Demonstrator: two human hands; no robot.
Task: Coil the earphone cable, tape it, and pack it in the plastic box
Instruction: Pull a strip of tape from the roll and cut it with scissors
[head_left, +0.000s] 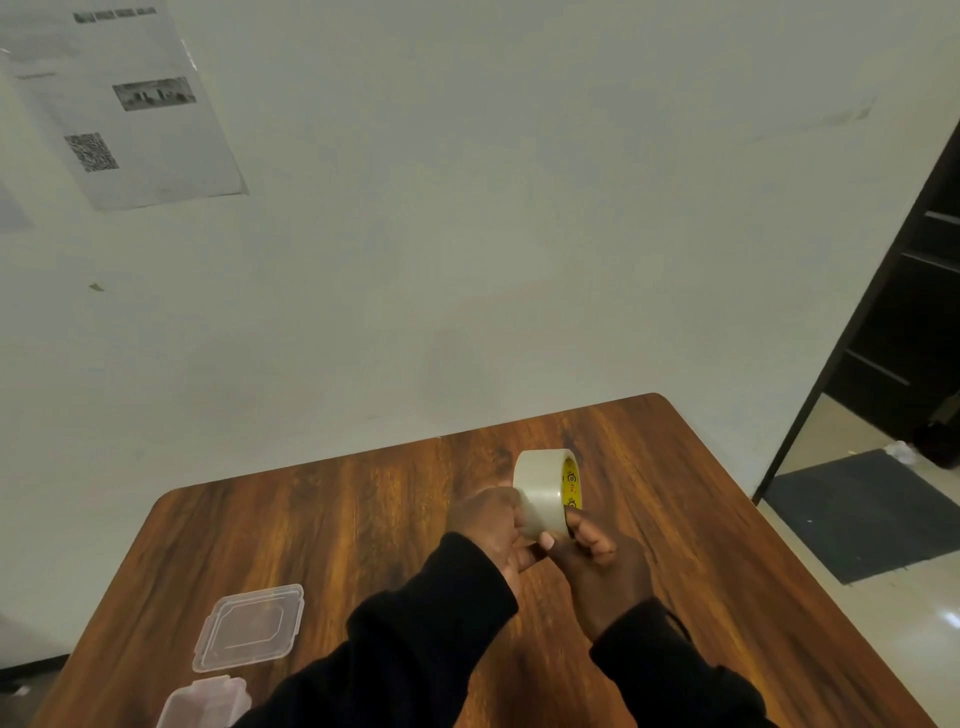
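Head view: tape roll (545, 493) held on edge above the wooden table (363, 530), yellow core facing right. Left hand (491, 525) grips its near-left rim; right hand (597, 558) curls around the lower right, thumb on the tape face, possibly picking at the end. Clear lid (249, 626) lies flat at the table's near left; the plastic box (205, 701) sits just below it. Earphone cable not visible.
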